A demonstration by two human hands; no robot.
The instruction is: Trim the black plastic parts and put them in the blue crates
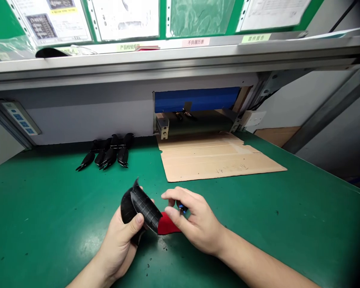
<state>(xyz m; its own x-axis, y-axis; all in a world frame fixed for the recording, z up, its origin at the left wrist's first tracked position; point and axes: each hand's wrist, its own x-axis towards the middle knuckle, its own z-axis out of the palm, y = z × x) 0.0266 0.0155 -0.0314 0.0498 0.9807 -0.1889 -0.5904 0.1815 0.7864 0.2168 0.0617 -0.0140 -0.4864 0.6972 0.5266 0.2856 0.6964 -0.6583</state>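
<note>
The left hand [120, 240] curls tight around a black ribbed part [141, 206], thumb on its curved face, in front of the cardboard sheet [213, 158] on the bench [48, 208]. A red piece [167, 227] shows at the part's lower end. The right hand [198, 224] pinches a small blue-tipped item [182, 207] beside it. A pink label [195, 42] above the cardboard reads 不良履历表.

Lighting: bright, even, overhead. Glare: pale sheen on worktop [87, 236] near left; reflections on document sleeves [126, 18] far above. Shadows: soft, short, under left hand [120, 240]; deeper beneath shelf [168, 64]. Distortion: wide-angle bowing at edges. Blur: far sleeves smeared; near right corner dark.
</note>
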